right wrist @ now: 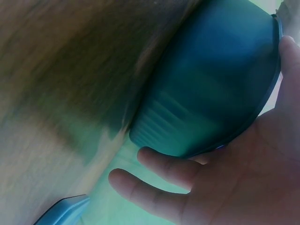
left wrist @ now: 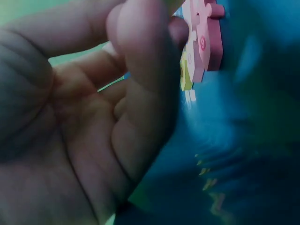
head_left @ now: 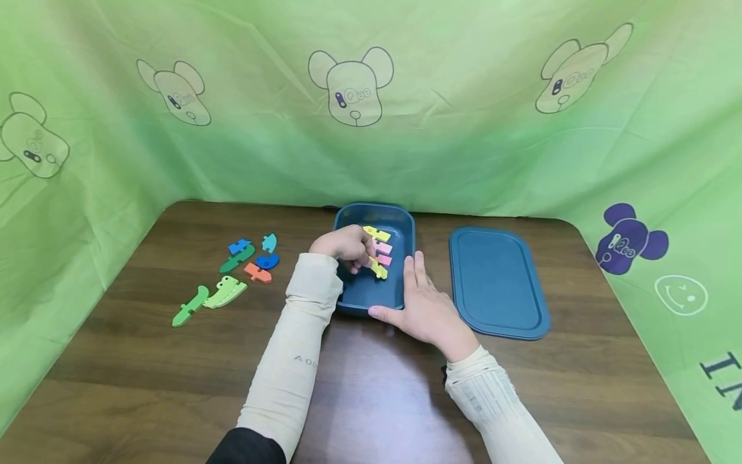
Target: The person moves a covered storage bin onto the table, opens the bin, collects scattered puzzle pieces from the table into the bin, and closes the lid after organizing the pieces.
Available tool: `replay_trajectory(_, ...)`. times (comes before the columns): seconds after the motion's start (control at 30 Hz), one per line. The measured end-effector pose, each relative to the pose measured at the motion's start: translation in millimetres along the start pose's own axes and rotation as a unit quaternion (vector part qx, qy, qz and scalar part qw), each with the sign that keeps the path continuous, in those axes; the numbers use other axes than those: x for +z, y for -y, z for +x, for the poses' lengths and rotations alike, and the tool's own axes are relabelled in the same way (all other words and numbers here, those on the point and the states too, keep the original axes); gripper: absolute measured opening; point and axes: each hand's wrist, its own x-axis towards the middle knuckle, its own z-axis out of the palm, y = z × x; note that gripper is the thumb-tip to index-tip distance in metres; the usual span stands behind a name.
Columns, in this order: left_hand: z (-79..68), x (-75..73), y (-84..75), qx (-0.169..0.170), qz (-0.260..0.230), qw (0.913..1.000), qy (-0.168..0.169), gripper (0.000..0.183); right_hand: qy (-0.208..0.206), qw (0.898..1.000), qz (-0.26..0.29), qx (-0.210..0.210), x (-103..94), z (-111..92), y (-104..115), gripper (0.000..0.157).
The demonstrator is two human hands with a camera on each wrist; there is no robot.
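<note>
My left hand [head_left: 346, 248] reaches into a blue plastic box [head_left: 371, 298], fingers curled, pinching a yellow puzzle piece [head_left: 379, 269]. In the left wrist view the fingers [left wrist: 145, 61] hide most of that piece. Beyond them lie pink puzzle pieces [head_left: 382, 247], one marked with a numeral [left wrist: 213, 44], and another yellow piece [head_left: 377, 234] on the box floor. My right hand [head_left: 429, 310] rests against the box's right side with straight fingers, its thumb at the front rim. In the right wrist view the palm is against the box wall [right wrist: 206, 89].
A blue lid [head_left: 498, 281] lies flat to the right of the box. Left of the box are scattered puzzle pieces: light green [head_left: 226, 292], green [head_left: 190, 307], dark green [head_left: 237, 258], orange [head_left: 258, 272], blue [head_left: 267, 261] and teal [head_left: 269, 243]. Green cloth [head_left: 261, 154] surrounds the table.
</note>
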Motion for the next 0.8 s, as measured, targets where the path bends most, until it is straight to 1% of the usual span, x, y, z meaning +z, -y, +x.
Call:
replay_trajectory(0.07, 0.1, 2.2, -2.0, -0.014, 0.015, 0.9998, 0.008, 0.005, -0.002, 1.000, -0.002, -0.001, 0.0, 0, -1, 0.124)
replay_trajectory(0.17, 1.9, 5.8, -4.4, -0.046, 0.045, 0.9979, 0.006, 0.008, -0.004, 1.000, -0.002, -0.002, 0.2, 0, -1, 0.124)
replay_trajectory(0.3, 5.7, 9.1, -7.2, -0.087, 0.101, 0.9910, -0.010, 0.013, -0.002, 1.000, 0.001, 0.001, 0.0, 0, 0, 0.124)
replay_trajectory(0.37, 7.3, 9.8, -9.1, -0.095, 0.115, 0.9886, -0.022, 0.014, -0.001, 1.000, 0.004, 0.001, -0.6, 0, -1, 0.124)
replay_trajectory(0.4, 7.5, 9.8, -10.0, -0.091, 0.113, 0.9890, -0.032, 0.013, 0.000, 1.000, 0.005, 0.002, -0.9, -1, -1, 0.124)
replay_trajectory(0.43, 6.6, 8.9, -10.1, -0.081, 0.106, 0.9901, -0.042, 0.012, 0.001, 1.000, 0.005, 0.002, -0.9, 0, 0, 0.124)
replay_trajectory(0.47, 5.4, 7.6, -10.5, -0.064, 0.096, 0.9918, -0.055, 0.010, 0.001, 1.000, 0.005, 0.001, -0.9, 0, 0, 0.124)
replay_trajectory(0.53, 2.0, 4.7, -12.6, -0.012, 0.058, 0.9947, -0.084, 0.009, 0.001, 1.000, 0.004, 0.000, -0.9, 0, 1, 0.124)
replay_trajectory(0.6, -3.4, 1.0, -17.7, 0.051, 0.019, 0.9924, -0.110, 0.008, 0.001, 1.000, 0.003, -0.001, -1.0, 0, 1, 0.124)
replay_trajectory(0.67, -10.4, -2.9, -24.6, 0.097, -0.007, 0.9867, -0.130, 0.010, 0.001, 1.000, 0.004, -0.002, -1.2, 0, 1, 0.124)
replay_trajectory(0.73, -18.2, -6.3, -30.9, 0.115, -0.013, 0.9830, -0.143, 0.013, 0.003, 1.000, 0.004, -0.002, -1.2, 0, 0, 0.125)
replay_trajectory(0.8, -25.5, -9.5, -34.1, 0.114, -0.005, 0.9819, -0.152, 0.014, 0.003, 1.000, 0.005, 0.001, -1.2, -1, -1, 0.126)
